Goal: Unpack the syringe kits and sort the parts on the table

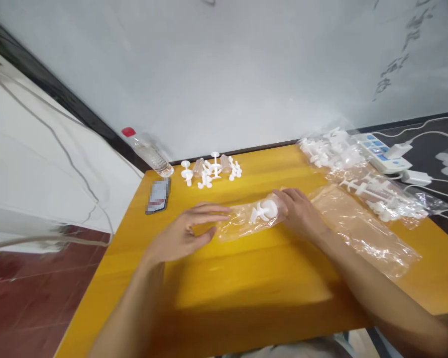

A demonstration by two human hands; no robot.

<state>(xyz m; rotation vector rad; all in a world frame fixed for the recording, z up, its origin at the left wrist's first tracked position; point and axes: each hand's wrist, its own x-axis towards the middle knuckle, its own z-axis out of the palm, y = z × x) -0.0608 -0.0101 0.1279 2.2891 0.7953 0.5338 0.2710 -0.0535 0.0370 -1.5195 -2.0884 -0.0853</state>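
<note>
A small clear plastic bag (242, 221) lies in the middle of the yellow table (246, 288) with a white plastic part (265, 211) inside it. My right hand (296, 211) is closed on the bag's right end, around the white part. My left hand (184, 233) rests at the bag's left end, fingers stretched out and touching the plastic. The picture is somewhat blurred by motion.
Several white plastic parts (211, 171) stand at the table's back edge beside a water bottle (147, 151) and a phone (159, 195). Bags of more white parts (358, 174) lie at the right, with an empty clear bag (362, 233). A power strip (383, 151) sits far right.
</note>
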